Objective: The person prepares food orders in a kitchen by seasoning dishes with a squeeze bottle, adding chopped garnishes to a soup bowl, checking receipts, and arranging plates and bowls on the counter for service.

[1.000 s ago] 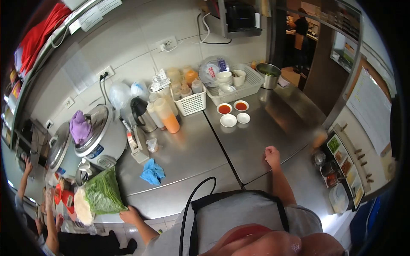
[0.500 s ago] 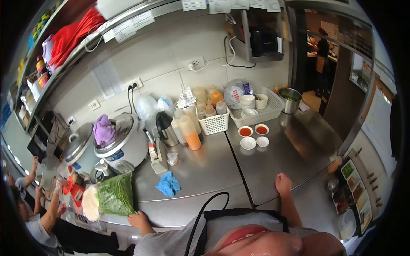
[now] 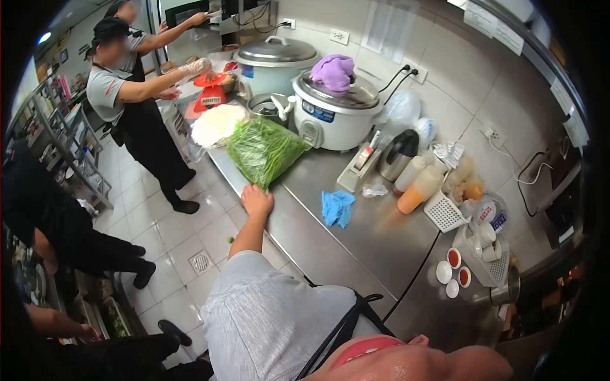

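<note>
My left hand [image 3: 257,202] is at the counter's front edge, its fingers curled at the near corner of a clear plastic bag of green leafy vegetables [image 3: 267,151]. The fingertips are partly hidden against the plastic. Beside the bag, toward the far end, lies a clear bag of something white [image 3: 219,125]. Behind it stand a small metal pot [image 3: 265,106] and a white rice cooker [image 3: 337,120] with a purple cloth [image 3: 332,72] on its lid. A crumpled blue glove or cloth [image 3: 337,208] rests on the steel counter [image 3: 375,254]. My right hand is out of view.
A tape dispenser [image 3: 359,166], a thermal jug [image 3: 398,155] and sauce bottles [image 3: 419,189] stand toward the wall. Small bowls [image 3: 444,272], two with red sauce, sit farther right. Two co-workers [image 3: 136,95] work by a red scale [image 3: 210,97]; other people are at lower left.
The view has swung left, bringing the co-workers and tiled floor into sight. My right hand, earlier a fist on the counter, has left the view. My left hand stays at the bag's corner.
</note>
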Motion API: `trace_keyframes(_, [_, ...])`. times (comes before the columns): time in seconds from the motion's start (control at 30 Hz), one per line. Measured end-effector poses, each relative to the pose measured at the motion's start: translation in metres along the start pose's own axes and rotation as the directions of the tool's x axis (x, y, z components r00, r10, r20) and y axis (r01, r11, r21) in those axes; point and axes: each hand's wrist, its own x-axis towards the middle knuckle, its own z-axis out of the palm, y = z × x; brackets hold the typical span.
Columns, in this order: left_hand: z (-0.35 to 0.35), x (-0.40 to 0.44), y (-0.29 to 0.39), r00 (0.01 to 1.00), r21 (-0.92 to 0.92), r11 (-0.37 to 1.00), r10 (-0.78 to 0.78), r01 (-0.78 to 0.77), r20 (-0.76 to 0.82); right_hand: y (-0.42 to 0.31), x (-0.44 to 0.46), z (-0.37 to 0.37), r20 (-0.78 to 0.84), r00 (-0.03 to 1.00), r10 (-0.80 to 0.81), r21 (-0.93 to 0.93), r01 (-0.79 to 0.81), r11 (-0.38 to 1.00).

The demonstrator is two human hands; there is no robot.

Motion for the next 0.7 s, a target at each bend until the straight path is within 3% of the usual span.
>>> trace_keyframes(0.2, [0.009,0.000,-0.003,0.994,-0.006,0.999,0.051,-0.052,-0.102,0.002,-0.001,0.005,-0.033,0.999,-0.005,0.025,0.005,1.000])
trace_keyframes(0.3, [0.002,0.001,-0.001,0.999,-0.035,0.999,0.035,-0.036,-0.036,0.003,0.000,0.004,-0.012,0.999,-0.039,0.029,0.039,0.999])
trace_keyframes(0.7, [0.011,0.001,-0.002,0.994,-0.004,0.999,0.048,-0.049,-0.100,-0.004,-0.002,-0.003,-0.018,0.999,-0.043,-0.026,0.043,0.999])
